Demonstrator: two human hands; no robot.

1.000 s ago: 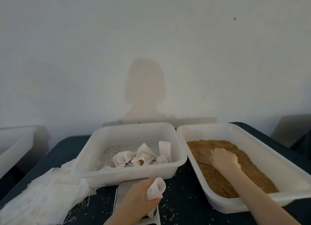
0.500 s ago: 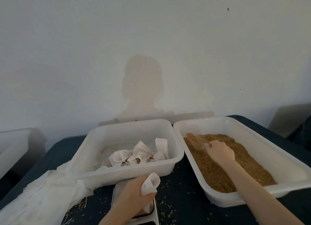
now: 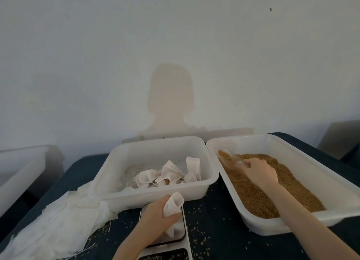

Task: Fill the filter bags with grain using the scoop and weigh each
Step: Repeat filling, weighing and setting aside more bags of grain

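Grain (image 3: 259, 189) fills the right tub, where the right hand (image 3: 259, 172) grips the scoop (image 3: 230, 157) to load it; the left hand (image 3: 157, 213) pinches an open bag (image 3: 173, 204) over the scale (image 3: 181, 232), ready for filling.

Two tubs stand side by side on the surface (image 3: 218, 240): the left tub (image 3: 155, 193) holds filled filter bags (image 3: 167, 175), the right tub (image 3: 292, 223) holds grain (image 3: 251, 195). The scale (image 3: 181, 238) lies near of the left tub; a pile of empty bags (image 3: 52, 224) lies to its left. A third tub (image 3: 17, 166) sits far left.
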